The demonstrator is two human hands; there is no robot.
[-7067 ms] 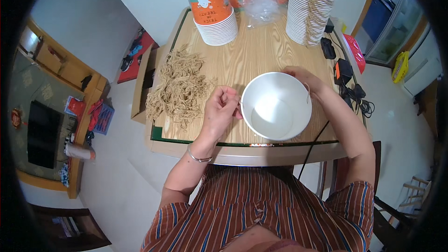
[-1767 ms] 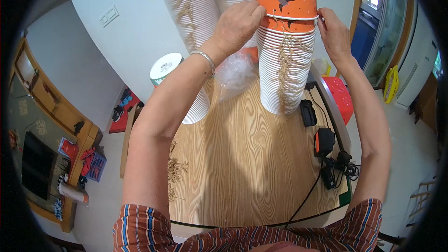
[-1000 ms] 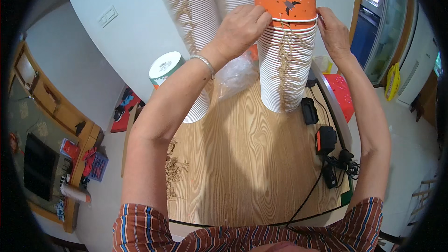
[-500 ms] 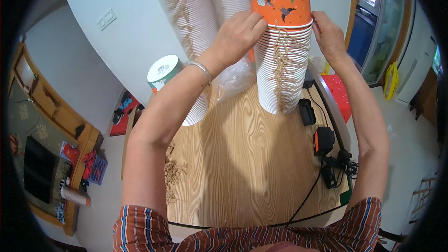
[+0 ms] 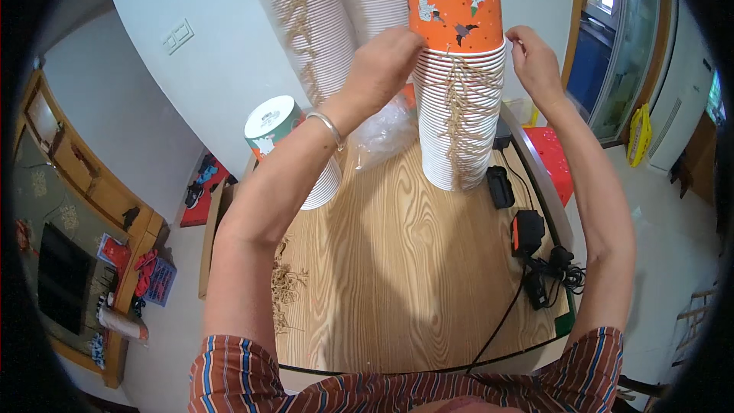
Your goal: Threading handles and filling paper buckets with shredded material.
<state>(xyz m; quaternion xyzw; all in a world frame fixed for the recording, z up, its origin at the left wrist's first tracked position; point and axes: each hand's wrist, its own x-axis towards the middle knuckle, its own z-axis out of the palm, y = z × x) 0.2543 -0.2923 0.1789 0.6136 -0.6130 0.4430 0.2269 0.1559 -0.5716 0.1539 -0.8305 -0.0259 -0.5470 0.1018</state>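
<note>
A tall stack of upside-down paper buckets [image 5: 436, 134] stands toward the far right of the table, its white rims layered below. Its top bucket [image 5: 456, 11] is orange and green with animal pictures. Thin brown twine [image 5: 456, 111] hangs down the front of the rims. My left hand [image 5: 386, 65] is closed at the left of the top bucket's rim, fingertips touching it. At the right side of the rim, my right hand [image 5: 535, 65] has thumb and fingers drawn together, slightly off the bucket. Whatever is between the fingers is too small to make out.
A shorter bucket stack [image 5: 274, 116] stands behind my left forearm. Plastic-wrapped stacks [image 5: 306, 27] rise by the wall. Loose twine [image 5: 287, 287] lies at the table's left edge. Along the right edge are a black-orange box [image 5: 527, 232] and coiled cables [image 5: 562, 269].
Both hands stay by the top bucket's rim. The right fingers have come slightly away from it and curled in. My view has tilted, so more of the bucket's top shows.
</note>
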